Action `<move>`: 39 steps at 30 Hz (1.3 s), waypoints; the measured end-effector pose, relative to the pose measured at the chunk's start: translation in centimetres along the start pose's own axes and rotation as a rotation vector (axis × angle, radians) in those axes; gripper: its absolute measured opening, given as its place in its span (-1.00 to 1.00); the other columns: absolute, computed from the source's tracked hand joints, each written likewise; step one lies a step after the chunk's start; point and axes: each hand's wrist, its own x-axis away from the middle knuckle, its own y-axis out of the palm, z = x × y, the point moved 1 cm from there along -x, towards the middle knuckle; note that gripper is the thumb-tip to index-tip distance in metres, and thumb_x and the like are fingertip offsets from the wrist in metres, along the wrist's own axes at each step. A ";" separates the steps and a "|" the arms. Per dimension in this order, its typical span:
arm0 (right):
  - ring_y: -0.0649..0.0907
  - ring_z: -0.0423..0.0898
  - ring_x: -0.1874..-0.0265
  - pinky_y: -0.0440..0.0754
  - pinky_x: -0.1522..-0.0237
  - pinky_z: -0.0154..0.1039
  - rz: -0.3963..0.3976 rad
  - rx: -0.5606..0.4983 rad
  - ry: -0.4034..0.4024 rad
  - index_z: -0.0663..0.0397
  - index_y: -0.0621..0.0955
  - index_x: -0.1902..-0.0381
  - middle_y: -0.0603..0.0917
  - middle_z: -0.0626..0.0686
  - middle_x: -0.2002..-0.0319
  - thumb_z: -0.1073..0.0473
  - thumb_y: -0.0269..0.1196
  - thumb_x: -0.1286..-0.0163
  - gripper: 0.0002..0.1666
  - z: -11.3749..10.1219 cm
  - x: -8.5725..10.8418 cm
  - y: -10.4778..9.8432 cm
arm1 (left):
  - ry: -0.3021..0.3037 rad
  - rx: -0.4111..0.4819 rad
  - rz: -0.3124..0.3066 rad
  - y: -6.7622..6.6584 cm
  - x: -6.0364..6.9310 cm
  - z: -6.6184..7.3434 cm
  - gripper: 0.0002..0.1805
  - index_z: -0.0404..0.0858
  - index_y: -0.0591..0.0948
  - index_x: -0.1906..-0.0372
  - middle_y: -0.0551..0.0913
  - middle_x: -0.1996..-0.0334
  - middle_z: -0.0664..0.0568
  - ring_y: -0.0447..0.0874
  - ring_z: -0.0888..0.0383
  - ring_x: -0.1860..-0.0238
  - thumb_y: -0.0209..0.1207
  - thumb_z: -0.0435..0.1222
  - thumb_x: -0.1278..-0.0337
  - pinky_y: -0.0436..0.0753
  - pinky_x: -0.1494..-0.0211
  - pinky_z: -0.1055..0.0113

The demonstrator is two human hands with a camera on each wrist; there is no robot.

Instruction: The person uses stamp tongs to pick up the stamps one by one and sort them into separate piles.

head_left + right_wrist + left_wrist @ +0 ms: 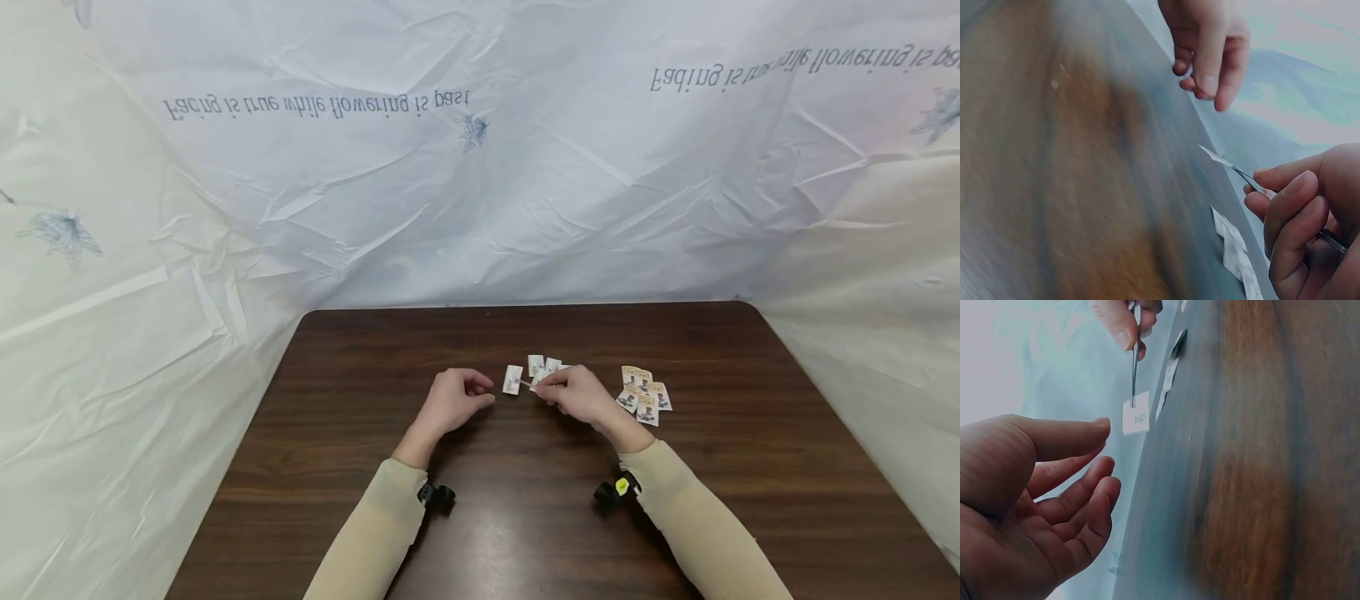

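Note:
My right hand [576, 393] grips slim metal tweezers [1134, 372], whose tips hold a small flat white printed piece [1137, 416] by its edge. In the head view this white piece [512, 380] is just left of the tweezers. My left hand [453, 400] is to its left, with fingers loosely bent and a gap between thumb and fingertips; nothing lies in it. Several similar white pieces [536, 364] lie beside and partly behind my right hand. In the right wrist view, a row of white pieces [1234, 250] lies below the tweezers.
A loose, overlapping cluster of white pieces with tan tops [647, 398] lies to the right of my right hand. The dark wooden table [495, 517] has white printed sheeting [480, 208] behind it and along both sides. Each wrist wears a small black camera.

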 end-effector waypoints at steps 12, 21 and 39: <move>0.49 -0.15 0.57 0.47 0.45 -0.24 0.028 -0.029 0.043 0.35 0.78 0.00 0.65 0.04 0.44 0.19 0.30 -0.59 -0.71 0.8 -0.8 -2.1 | 0.031 0.020 0.006 0.0 0.3 0.6 -0.84 -0.20 0.82 0.02 0.71 0.30 0.15 0.62 0.20 0.31 0.41 -0.28 -0.41 0.64 0.17 0.18; 0.47 -0.16 0.60 0.42 0.49 -0.26 0.039 -0.012 0.068 0.34 0.78 0.09 0.61 0.00 0.49 0.20 0.30 -0.58 -0.73 1.1 -1.1 -2.1 | 0.033 0.027 0.020 -0.1 0.3 0.6 -0.83 -0.22 0.82 0.00 0.72 0.29 0.14 0.63 0.18 0.30 0.38 -0.26 -0.44 0.64 0.18 0.16; 0.53 -0.16 0.59 0.51 0.46 -0.23 0.045 0.040 0.082 0.30 0.79 0.08 0.67 0.03 0.46 0.15 0.31 -0.58 -0.72 1.5 0.1 -2.6 | 0.039 0.034 0.045 -0.2 0.2 0.5 -0.82 -0.23 0.82 -0.01 0.74 0.26 0.13 0.63 0.18 0.29 0.37 -0.26 -0.46 0.64 0.18 0.16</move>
